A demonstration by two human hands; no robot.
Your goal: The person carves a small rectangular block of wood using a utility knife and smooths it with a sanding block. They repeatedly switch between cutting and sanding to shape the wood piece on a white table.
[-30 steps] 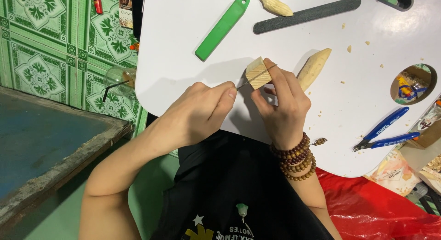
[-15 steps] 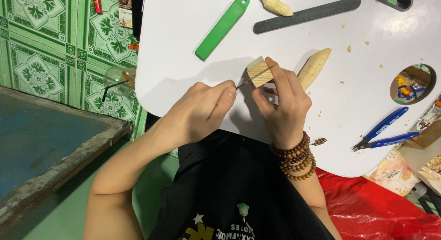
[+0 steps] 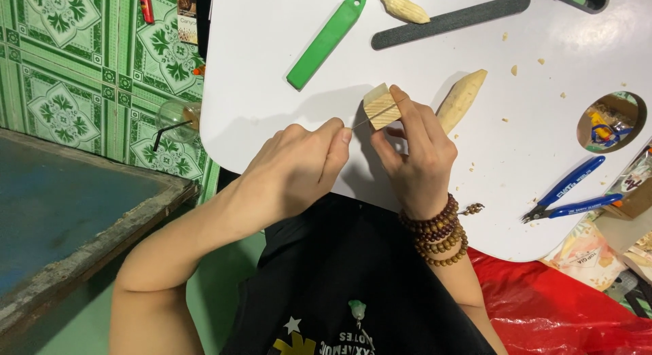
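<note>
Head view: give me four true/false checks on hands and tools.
1. The right hand holds a small wooden block. True.
2. The left hand grips the green handle. False: it pinches a thin tool against the block; the green handle lies apart on the white board.
3. The blue pliers lie right of the right hand. True.
4. The right wrist is bare. False: it wears bead bracelets.

Single head cam, looks steeply down from above, close range. White table (image 3: 272, 90) fills upper right of view, its near edge by the person's chest; green tiled floor (image 3: 81, 83) at left.
</note>
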